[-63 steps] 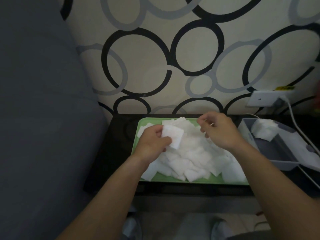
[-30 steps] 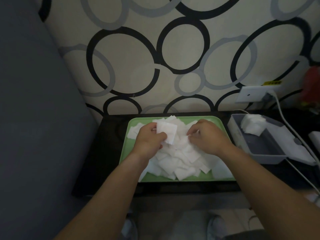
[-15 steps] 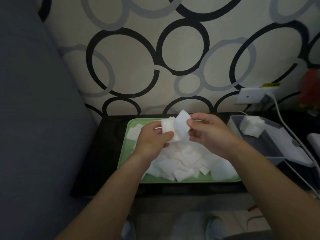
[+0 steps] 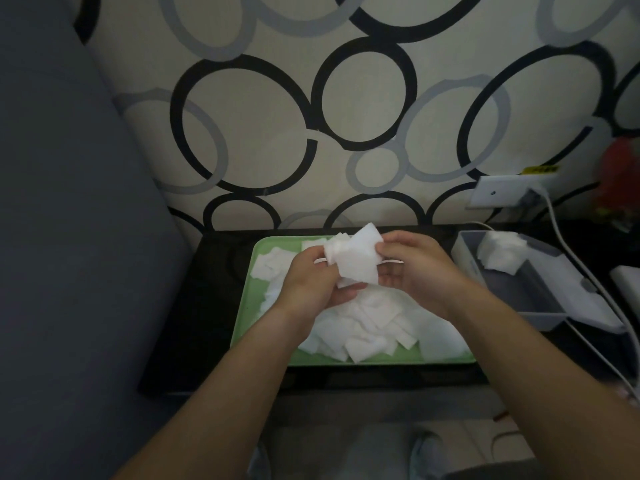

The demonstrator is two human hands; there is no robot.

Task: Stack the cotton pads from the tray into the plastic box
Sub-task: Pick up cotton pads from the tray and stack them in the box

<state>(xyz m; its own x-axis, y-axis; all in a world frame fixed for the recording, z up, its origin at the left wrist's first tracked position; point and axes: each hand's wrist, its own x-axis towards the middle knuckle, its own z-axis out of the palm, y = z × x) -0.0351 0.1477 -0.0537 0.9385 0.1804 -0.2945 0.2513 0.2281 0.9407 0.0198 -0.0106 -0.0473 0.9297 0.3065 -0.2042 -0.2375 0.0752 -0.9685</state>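
A green tray [image 4: 258, 299] on the black table holds a loose heap of white square cotton pads [image 4: 374, 327]. Above the heap my left hand [image 4: 311, 285] grips a small bunch of cotton pads [image 4: 353, 259]. My right hand [image 4: 415, 271] pinches the right edge of the topmost pad against that bunch. To the right stands the grey plastic box [image 4: 533, 292], open, with a small stack of pads [image 4: 502, 252] at its far end.
The black table [image 4: 207, 306] sits against a wall papered with circles. A grey sofa [image 4: 69, 237] fills the left side. A wall socket [image 4: 498, 194] with a white cable [image 4: 568, 251] runs past the box's lid [image 4: 588, 306]. A red object [image 4: 620, 181] stands far right.
My right hand dipped into the heap, picked up a pad and brought it up to the bunch in my left hand. Both hands now hold the bunch together above the tray.
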